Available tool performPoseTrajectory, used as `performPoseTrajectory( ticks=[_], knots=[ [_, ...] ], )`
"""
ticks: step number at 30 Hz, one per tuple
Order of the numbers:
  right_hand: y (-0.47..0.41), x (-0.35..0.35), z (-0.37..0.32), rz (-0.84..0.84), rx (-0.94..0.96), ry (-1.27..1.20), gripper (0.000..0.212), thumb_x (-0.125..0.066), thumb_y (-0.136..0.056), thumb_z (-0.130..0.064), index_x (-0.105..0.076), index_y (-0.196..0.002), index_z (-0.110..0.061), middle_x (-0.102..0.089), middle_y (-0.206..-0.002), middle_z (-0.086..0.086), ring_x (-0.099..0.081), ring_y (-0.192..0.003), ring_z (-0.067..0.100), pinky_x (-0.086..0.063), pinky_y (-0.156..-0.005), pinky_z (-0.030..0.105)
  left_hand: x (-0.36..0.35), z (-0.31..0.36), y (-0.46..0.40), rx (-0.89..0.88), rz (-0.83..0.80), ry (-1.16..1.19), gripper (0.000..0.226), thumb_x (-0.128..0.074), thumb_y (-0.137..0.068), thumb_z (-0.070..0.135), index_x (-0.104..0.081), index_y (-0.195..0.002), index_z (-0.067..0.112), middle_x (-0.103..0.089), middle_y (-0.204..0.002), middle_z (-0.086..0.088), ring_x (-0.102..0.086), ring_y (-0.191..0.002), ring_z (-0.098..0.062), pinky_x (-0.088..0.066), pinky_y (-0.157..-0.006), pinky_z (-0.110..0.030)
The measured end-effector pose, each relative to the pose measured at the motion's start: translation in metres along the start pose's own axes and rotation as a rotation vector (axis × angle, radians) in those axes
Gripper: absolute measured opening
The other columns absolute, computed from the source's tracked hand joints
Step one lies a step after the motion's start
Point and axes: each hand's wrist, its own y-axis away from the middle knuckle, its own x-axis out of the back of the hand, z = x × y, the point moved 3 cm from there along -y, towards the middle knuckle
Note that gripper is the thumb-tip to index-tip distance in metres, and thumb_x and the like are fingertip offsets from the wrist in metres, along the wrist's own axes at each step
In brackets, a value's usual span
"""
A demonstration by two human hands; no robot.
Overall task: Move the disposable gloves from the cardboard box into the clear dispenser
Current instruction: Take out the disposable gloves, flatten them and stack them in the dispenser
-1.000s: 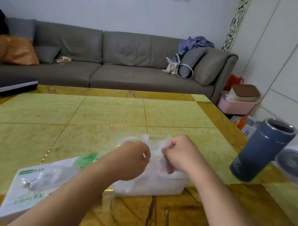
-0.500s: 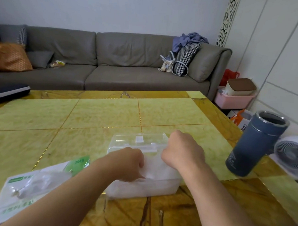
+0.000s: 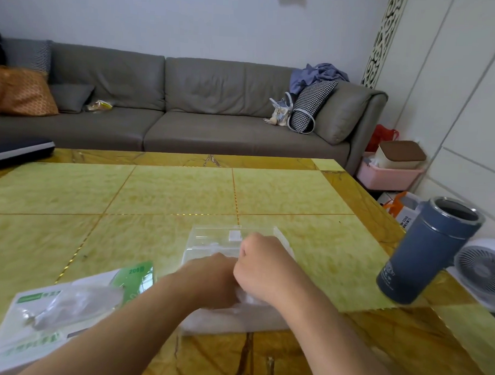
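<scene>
The clear dispenser [image 3: 210, 243] stands on the table in front of me, its lid tipped back at the far side. A wad of thin translucent gloves [image 3: 244, 296] fills it. My left hand [image 3: 211, 282] and my right hand [image 3: 261, 266] are side by side, fisted and pressed down into the gloves inside the dispenser. The white and green cardboard box [image 3: 50, 315] lies flat at the near left, with a crumpled clear glove [image 3: 79, 304] lying on its top.
A dark blue tumbler [image 3: 428, 252] with an open top stands at the table's right edge. A white fan [image 3: 483, 271] sits on the floor beyond it. A grey sofa [image 3: 187, 105] runs along the far side. The yellow tiled table [image 3: 155, 194] stretches ahead.
The bunched gloves that stood above the dispenser's rim have been pushed down inside. Both hands moved lower and closer together, and the dispenser's lid came into view behind them.
</scene>
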Motion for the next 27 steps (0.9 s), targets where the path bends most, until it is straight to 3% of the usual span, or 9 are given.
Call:
performPoseTrajectory(
  ticks=[4, 8, 10, 13, 17, 20, 22, 25, 27],
  knots=[
    [-0.001, -0.001, 0.01, -0.139, -0.089, 0.15, 0.015, -0.045, -0.085, 0.001, -0.054, -0.078, -0.009, -0.059, -0.087, 0.01, -0.05, -0.06, 0.022, -0.033, -0.048, 0.029, -0.003, -0.004, -0.004, -0.013, 0.003, -0.004, 0.025, -0.061, -0.089, 0.029, -0.062, -0.113, 0.022, -0.069, -0.109, -0.003, -0.066, -0.102, -0.028, -0.051, -0.078, -0.037],
    [0.0, -0.003, 0.018, -0.151, -0.138, 0.326, 0.023, -0.053, -0.091, -0.002, -0.047, -0.071, -0.013, -0.048, -0.076, 0.005, -0.043, -0.057, 0.019, -0.029, -0.047, 0.028, -0.002, -0.007, -0.001, -0.006, -0.038, 0.031, 0.028, -0.06, -0.093, 0.025, -0.06, -0.121, 0.029, -0.062, -0.105, 0.007, -0.061, -0.101, -0.02, -0.051, -0.082, -0.034],
    [-0.001, -0.004, 0.019, -0.155, -0.154, 0.378, 0.027, -0.061, -0.09, -0.003, -0.046, -0.071, -0.015, -0.046, -0.077, 0.004, -0.043, -0.057, 0.017, -0.03, -0.046, 0.027, 0.0, -0.008, 0.0, -0.017, -0.06, 0.019, 0.031, -0.059, -0.095, 0.022, -0.058, -0.124, 0.03, -0.065, -0.113, 0.007, -0.061, -0.104, -0.019, -0.05, -0.084, -0.033],
    [-0.008, -0.009, 0.021, -0.212, -0.19, 0.433, 0.027, -0.071, -0.083, -0.005, -0.051, -0.067, -0.014, -0.049, -0.073, 0.005, -0.046, -0.055, 0.018, -0.033, -0.047, 0.025, 0.003, -0.01, 0.001, -0.027, -0.102, -0.037, 0.041, -0.058, -0.096, 0.016, -0.055, -0.134, 0.031, -0.065, -0.121, 0.005, -0.059, -0.104, -0.018, -0.047, -0.082, -0.032],
    [-0.021, -0.017, 0.02, -0.353, -0.239, 0.518, 0.019, -0.073, -0.084, -0.014, -0.057, -0.072, -0.015, -0.059, -0.075, 0.004, -0.054, -0.06, 0.02, -0.042, -0.053, 0.028, 0.013, -0.014, 0.007, -0.021, -0.152, -0.054, 0.053, -0.065, -0.094, 0.017, -0.051, -0.143, 0.032, -0.065, -0.126, 0.005, -0.063, -0.112, -0.021, -0.055, -0.095, -0.039],
    [-0.024, -0.02, 0.019, -0.417, -0.22, 0.518, 0.016, -0.069, -0.09, -0.014, -0.057, -0.08, -0.014, -0.057, -0.08, 0.003, -0.058, -0.071, 0.024, -0.048, -0.068, 0.033, 0.026, -0.012, 0.009, 0.036, 0.085, 0.016, 0.033, -0.057, -0.096, 0.022, -0.061, -0.126, 0.035, -0.066, -0.118, 0.007, -0.067, -0.104, -0.021, -0.059, -0.087, -0.041],
    [-0.023, -0.021, 0.02, -0.433, -0.189, 0.524, 0.011, -0.065, -0.093, -0.013, -0.059, -0.084, -0.013, -0.056, -0.082, 0.002, -0.056, -0.079, 0.025, -0.047, -0.074, 0.036, 0.029, 0.0, 0.011, 0.029, 0.213, -0.006, 0.024, -0.055, -0.094, 0.016, -0.067, -0.113, 0.024, -0.068, -0.109, 0.002, -0.068, -0.098, -0.024, -0.061, -0.081, -0.043],
    [-0.023, -0.022, 0.02, -0.439, -0.179, 0.527, 0.011, -0.063, -0.098, -0.018, -0.062, -0.087, -0.017, -0.06, -0.088, 0.0, -0.059, -0.087, 0.025, -0.049, -0.078, 0.035, 0.022, 0.022, 0.015, 0.011, 0.177, -0.035, 0.009, -0.056, -0.092, 0.01, -0.061, -0.087, 0.015, -0.065, -0.096, -0.004, -0.067, -0.09, -0.026, -0.057, -0.071, -0.037],
    [-0.023, -0.024, 0.021, -0.437, -0.188, 0.547, 0.011, -0.064, -0.098, -0.023, -0.062, -0.09, -0.017, -0.064, -0.098, 0.004, -0.062, -0.094, 0.026, -0.048, -0.08, 0.035, 0.013, 0.025, 0.014, 0.072, 0.07, -0.014, 0.016, -0.057, -0.093, 0.013, -0.049, -0.08, 0.017, -0.056, -0.084, -0.001, -0.062, -0.083, -0.025, -0.048, -0.065, -0.033]
  ],
)
